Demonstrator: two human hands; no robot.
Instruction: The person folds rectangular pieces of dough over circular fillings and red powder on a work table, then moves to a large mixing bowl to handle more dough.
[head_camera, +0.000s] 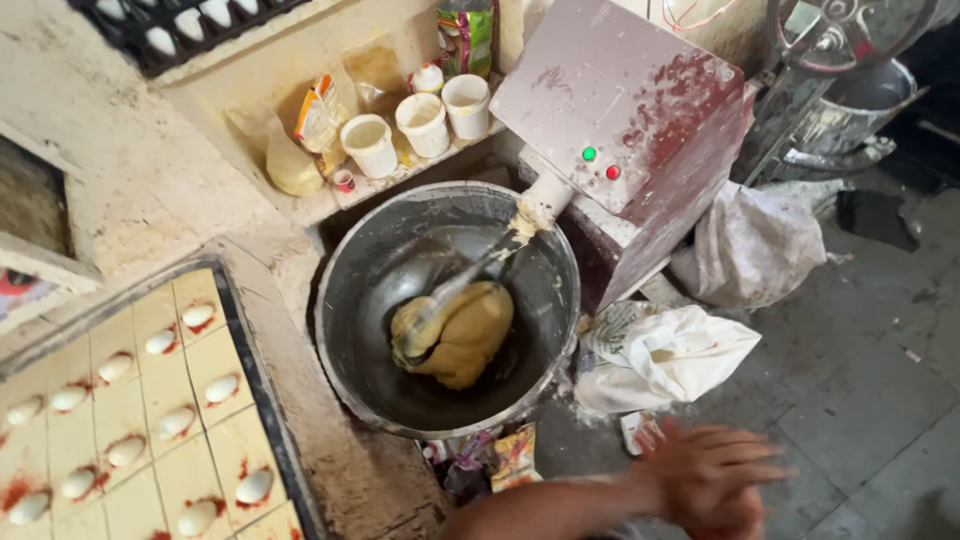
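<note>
Dough mass (455, 335): one tan lump, gathered into a single body at the bottom of the large metal bowl (350, 300). No loose dry flour is seen in the bowl, so the mixing is judged well advanced. It is not yet lifted out or portioned.

Mixer arm (478, 272): coated in dough, sunk into the lump; it is attached to the dusty, red-stained mixer housing (620, 110) with green and red buttons.

Hands (705, 478): seen at the lower edge, blurred, pressed one against the other as if rubbed together. Nothing is seen held. They are well apart from the bowl, above the floor.

Tray (225, 300): at the left, lined with pale squares, most topped with a white oval piece and red smears. It is judged prepared separately.

Shelf items: white cups (425, 122) and packets behind the bowl.

Sacks (670, 355): white, lying crumpled on the floor beside the mixer.
</note>
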